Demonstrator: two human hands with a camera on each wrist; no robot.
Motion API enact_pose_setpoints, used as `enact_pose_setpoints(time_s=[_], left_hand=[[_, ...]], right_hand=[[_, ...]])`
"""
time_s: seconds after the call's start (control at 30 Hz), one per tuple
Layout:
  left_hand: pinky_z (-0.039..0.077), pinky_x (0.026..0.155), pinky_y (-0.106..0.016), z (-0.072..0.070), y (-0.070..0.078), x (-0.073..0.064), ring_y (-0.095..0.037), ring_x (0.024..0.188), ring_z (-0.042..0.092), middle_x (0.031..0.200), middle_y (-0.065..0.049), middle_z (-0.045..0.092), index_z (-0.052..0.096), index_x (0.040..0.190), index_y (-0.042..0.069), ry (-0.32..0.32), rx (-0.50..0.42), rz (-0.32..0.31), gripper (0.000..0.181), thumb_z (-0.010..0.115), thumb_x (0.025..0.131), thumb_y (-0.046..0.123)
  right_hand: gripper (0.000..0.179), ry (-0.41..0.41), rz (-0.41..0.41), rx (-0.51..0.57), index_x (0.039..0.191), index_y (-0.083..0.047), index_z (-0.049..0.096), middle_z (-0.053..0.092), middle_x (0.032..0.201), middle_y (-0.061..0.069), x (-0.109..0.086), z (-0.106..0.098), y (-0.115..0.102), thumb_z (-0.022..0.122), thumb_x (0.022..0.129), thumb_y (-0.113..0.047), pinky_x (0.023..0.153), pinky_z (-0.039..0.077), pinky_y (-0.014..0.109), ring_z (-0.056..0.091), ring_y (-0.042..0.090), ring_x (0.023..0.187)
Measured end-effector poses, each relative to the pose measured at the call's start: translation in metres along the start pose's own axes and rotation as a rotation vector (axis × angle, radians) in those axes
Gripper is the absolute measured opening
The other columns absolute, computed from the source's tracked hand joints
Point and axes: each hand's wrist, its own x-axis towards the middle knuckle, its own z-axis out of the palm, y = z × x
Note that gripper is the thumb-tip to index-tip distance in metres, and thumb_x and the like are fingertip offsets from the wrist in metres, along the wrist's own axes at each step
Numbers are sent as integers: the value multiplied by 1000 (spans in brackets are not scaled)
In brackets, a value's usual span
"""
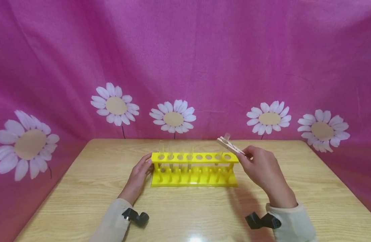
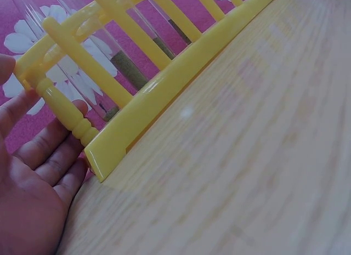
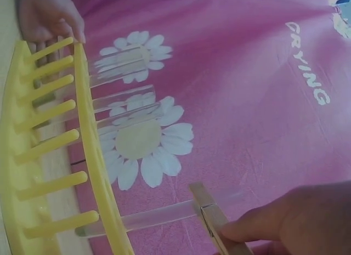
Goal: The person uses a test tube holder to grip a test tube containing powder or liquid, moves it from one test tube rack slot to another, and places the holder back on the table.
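A yellow test tube rack (image 1: 194, 183) stands on the table, with several clear test tubes (image 3: 126, 98) in the holes of its left half. Dark grainy matter (image 2: 129, 71) lies in their bottoms. My left hand (image 1: 137, 178) holds the rack's left end, fingers behind the end post and thumb near the top bar. Above the right end, my right hand (image 1: 264, 168) pinches a wooden clothespin (image 1: 230, 146). The clothespin's jaws clamp another test tube (image 3: 159, 215) near its upper part; that tube slants, its lower end through a hole near the rack's right end.
Upright pegs (image 1: 189, 176) line the rack's base. The wooden table (image 1: 173, 215) extends around it on all sides. A pink cloth (image 1: 203, 67) with white daisies hangs behind. Each sleeve carries a black wrist camera mount (image 1: 135, 217).
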Motion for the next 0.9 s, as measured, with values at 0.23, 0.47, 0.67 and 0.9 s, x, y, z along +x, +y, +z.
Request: enact_pose_setpoints(time_s=[0.23,0.47,0.67,0.9], left_hand=[[32,112,-46,0,-1,1,-29,126,47,144,-12,44,43,143,15,3,-11,11,47,44,102,38],[33,111,-48,0,-2,2,-29,121,49,141,-14,47,43,143,13,5,4,25,48,43,102,38],[33,111,-49,0,-2,1,-28,121,49,141,-15,47,43,143,12,8,13,26,49,42,103,39],[33,111,-46,0,-2,2,-28,122,49,141,-12,47,44,143,15,10,2,4,47,44,102,39]], right_hand=[[26,-17,-1,-18,100,-1,70,61,73,5,0,2,-1,63,93,-25,52,41,29,49,21,62],[26,-52,26,-22,100,-2,69,60,73,5,1,2,-1,62,93,-26,52,41,29,48,21,62],[26,-66,25,-18,100,-1,69,59,72,4,2,6,-1,62,93,-25,53,41,30,48,21,62],[25,-69,23,-42,99,-2,69,58,71,4,1,6,-2,62,93,-25,53,39,30,48,21,63]])
